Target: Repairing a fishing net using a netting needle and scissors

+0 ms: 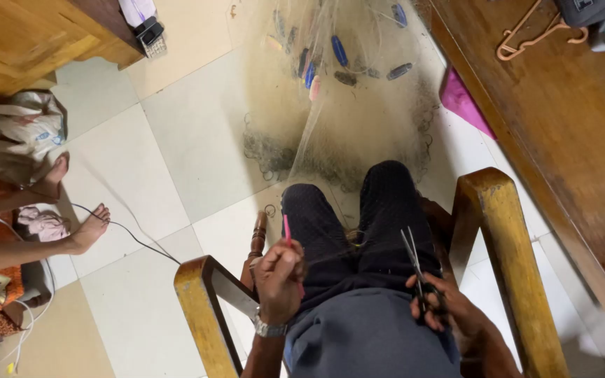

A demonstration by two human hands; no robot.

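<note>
The left hand (279,278) has its fingers bunched tight around a slim pink needle (287,229), whose tip sticks up above the knuckles; thin line of the net seems pinched in the same grip, though it is too fine to be sure. A watch (269,327) sits on that wrist. The right hand (442,308) has its fingers closed through the handles of the scissors (414,262), the blades pointing up and away over the right thigh, slightly parted. Both hands rest over the lap of a person in dark trousers and a grey shirt, seated in a wooden chair whose arms (201,294) flank the legs.

From the knees the net (337,133) spreads out over the tiled floor (176,133), a pale, hazy sheet with a darker, bunched edge near the feet. Blue and pinkish floats (339,50) lie on it at the far end, well apart from the hands. A pink item (460,98) lies just beside the net at the foot of a long wooden table (561,133), on which rests a pink hanger (526,35).

To the left, another person's bare feet (92,227) rest on the floor near a black cable (134,238), beside heaped cloth (15,133). A phone (150,35) lies by a wooden cabinet (36,35) at the top left
</note>
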